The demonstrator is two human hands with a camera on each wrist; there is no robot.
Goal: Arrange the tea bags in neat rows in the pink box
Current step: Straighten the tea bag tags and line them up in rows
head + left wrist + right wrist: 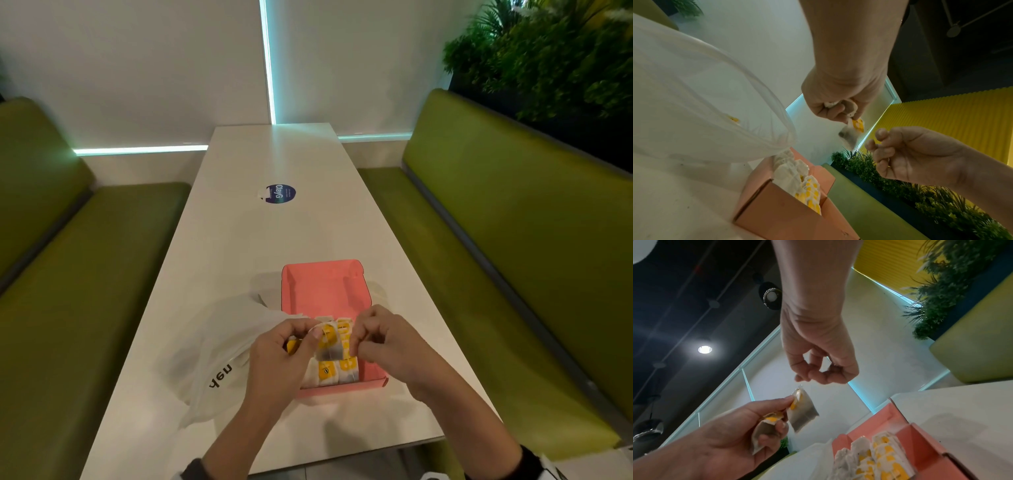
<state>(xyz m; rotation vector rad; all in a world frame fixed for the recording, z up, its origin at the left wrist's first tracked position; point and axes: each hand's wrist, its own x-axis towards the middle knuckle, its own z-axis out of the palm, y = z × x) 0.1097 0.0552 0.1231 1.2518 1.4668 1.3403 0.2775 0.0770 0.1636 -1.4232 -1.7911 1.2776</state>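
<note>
The pink box (322, 291) lies open on the white table, its near part filled with rows of yellow-tagged tea bags (342, 371). Above those rows my left hand (308, 337) pinches one tea bag (328, 346) by its top edge so that it hangs down. The right wrist view shows a second tea bag (764, 430) tucked under that hand's curled fingers. My right hand (358, 342) hovers just right of the hanging tea bag (803, 410), fingers curled, thumb and forefinger close together. From the left wrist view a small gap separates the right hand (875, 139) from the tea bag (851, 136).
A crumpled clear plastic bag (226, 342) lies against the box's left side, with something yellow visible inside the bag (705, 105). A round blue sticker (281, 194) sits farther up the table. Green benches (496, 240) flank both sides.
</note>
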